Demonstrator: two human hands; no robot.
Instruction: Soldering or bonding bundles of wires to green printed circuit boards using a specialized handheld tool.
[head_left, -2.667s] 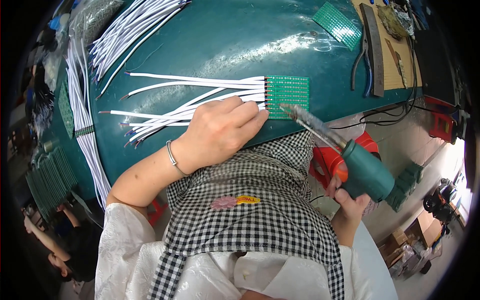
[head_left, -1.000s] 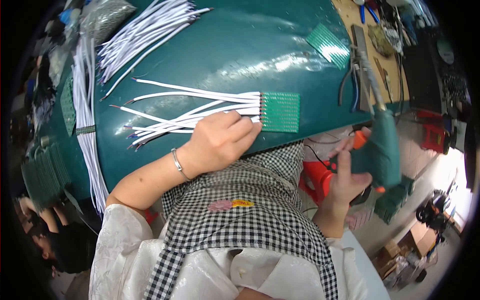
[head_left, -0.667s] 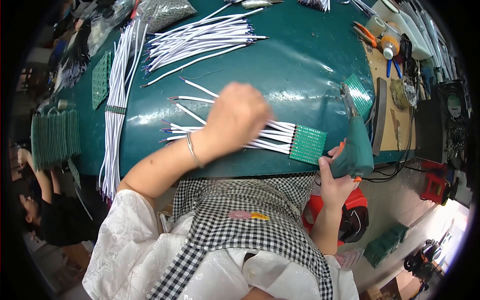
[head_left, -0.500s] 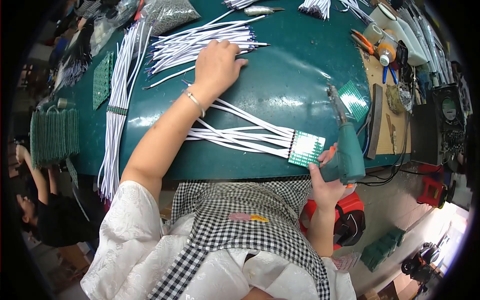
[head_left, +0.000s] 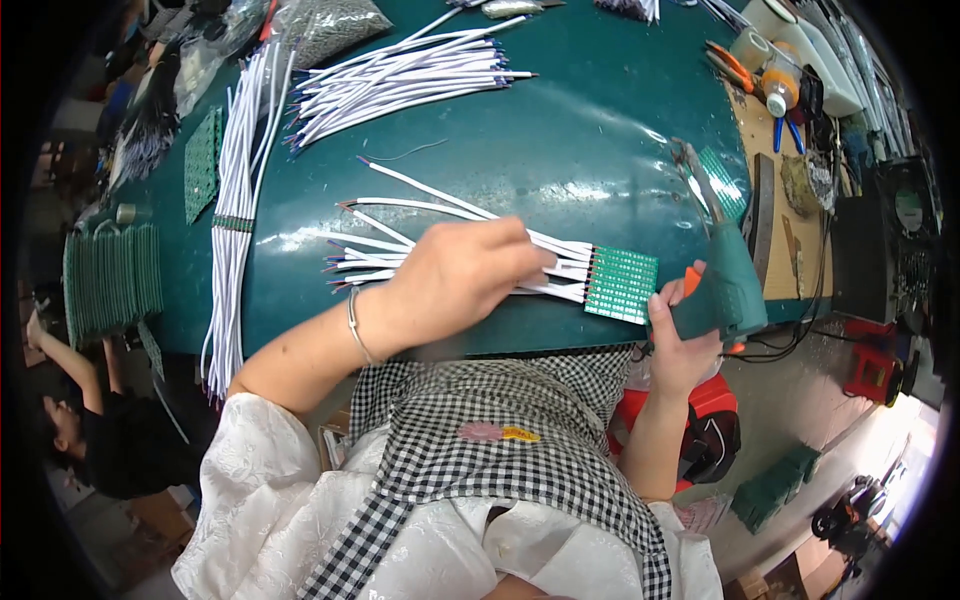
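My left hand [head_left: 470, 268] is closed in a pinch around a white cable [head_left: 566, 271] just left of a green circuit board [head_left: 622, 285]. Several white cables with dark-tipped ends fan out leftward from the board's left edge, partly hidden under that hand. In my right hand [head_left: 683, 345] is a green soldering gun [head_left: 738, 280] with an orange trigger, its long metal tip pointing up and away over the table. The right thumb lies at the board's lower right corner.
A pile of loose white cables [head_left: 400, 85] lies at the back. Bundled cables [head_left: 235, 190] run down the left side, near stacked green boards [head_left: 112, 280]. Pliers [head_left: 730, 66], a bottle [head_left: 779, 85] and another board sheet [head_left: 722, 180] are at the right. A person [head_left: 90, 420] sits far left.
My left hand has come back from the cable pile to the board's left edge, fingers now pinched. The board, right hand and soldering gun have shifted slightly right; the board's shine has gone.
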